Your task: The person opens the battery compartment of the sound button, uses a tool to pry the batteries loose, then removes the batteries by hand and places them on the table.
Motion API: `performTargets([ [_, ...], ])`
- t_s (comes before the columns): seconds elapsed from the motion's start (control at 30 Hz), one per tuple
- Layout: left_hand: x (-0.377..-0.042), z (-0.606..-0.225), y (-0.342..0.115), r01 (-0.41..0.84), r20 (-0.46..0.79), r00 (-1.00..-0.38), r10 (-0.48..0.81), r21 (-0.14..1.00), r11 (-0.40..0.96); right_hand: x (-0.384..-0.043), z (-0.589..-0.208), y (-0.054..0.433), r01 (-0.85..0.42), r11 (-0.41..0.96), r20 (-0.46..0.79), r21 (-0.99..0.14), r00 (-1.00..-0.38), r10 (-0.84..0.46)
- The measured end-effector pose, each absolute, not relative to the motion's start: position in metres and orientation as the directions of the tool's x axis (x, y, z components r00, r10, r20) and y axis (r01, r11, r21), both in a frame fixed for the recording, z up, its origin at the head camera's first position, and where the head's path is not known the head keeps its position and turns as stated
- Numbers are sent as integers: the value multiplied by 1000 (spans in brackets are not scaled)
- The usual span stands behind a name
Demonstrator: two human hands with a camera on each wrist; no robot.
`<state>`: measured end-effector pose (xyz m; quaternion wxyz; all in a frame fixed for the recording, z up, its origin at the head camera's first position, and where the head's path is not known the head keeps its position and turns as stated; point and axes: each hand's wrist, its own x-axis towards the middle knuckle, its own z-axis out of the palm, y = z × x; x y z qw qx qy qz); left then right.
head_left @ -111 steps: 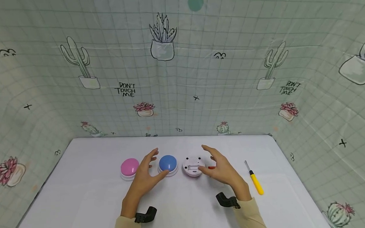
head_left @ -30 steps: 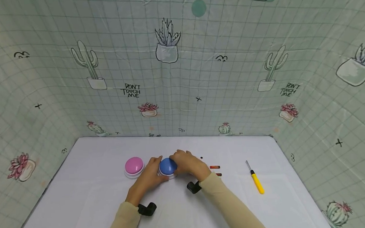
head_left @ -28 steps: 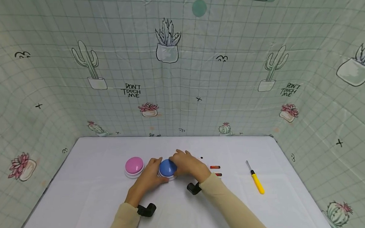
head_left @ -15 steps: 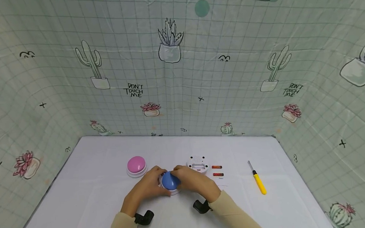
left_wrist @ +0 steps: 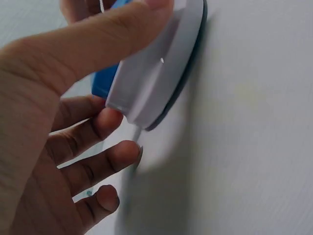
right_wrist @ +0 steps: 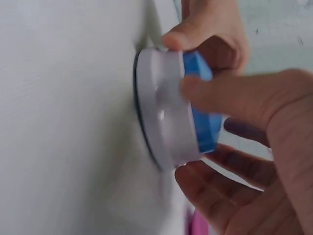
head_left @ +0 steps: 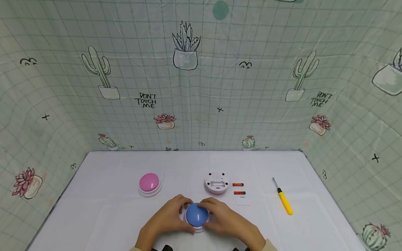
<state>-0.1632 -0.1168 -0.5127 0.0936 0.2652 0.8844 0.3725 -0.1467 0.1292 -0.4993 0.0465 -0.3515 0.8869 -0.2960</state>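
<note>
Both hands hold a blue push button [head_left: 196, 215] with a round white base, near the front of the white table in the head view. My left hand [head_left: 172, 217] grips its left side; in the left wrist view the thumb lies across the white base [left_wrist: 161, 63] while the lower fingers stay off it. From the other side my right hand [head_left: 224, 219] grips it, thumb on the rim between the blue dome [right_wrist: 208, 125] and the base in the right wrist view. The blue dome faces up. A shadow falls on the table beside the base's dark underside edge.
Left of the hands stands a pink push button [head_left: 149, 182]. Behind them a white button unit [head_left: 217, 183] lies upside down, battery compartment uncovered. Beside it are two batteries [head_left: 237, 184] and a thin white piece [head_left: 243, 201]. A yellow-handled screwdriver [head_left: 283, 200] lies at right.
My hands were apart at first, then took hold of the blue push button. They have brought it toward me and slightly right, away from the upturned white unit, which shows fully again.
</note>
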Motion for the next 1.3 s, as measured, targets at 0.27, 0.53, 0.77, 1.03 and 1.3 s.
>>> performTargets([
  [0.27, -161, -519, -108, 449, 78, -814, 576, 714, 537, -141, -516, 146, -554, 538, 129, -636, -763, -633],
  [0.53, -164, -517, -112, 416, 25, -796, 605, 749, 516, -149, -518, 150, -471, 545, 40, -694, -781, -623],
  [0.77, -162, -520, -112, 399, 17, -801, 599, 761, 512, -152, -525, 155, -429, 501, 35, -752, -785, -619],
  [1.03, -160, -528, -116, 400, 50, -797, 602, 791, 463, -151, -529, 156, -416, 478, 31, -774, -778, -628],
  [1.3, -169, -531, -121, 393, 77, -777, 625, 835, 386, -154, -527, 158, -419, 481, 25, -770, -773, -633],
])
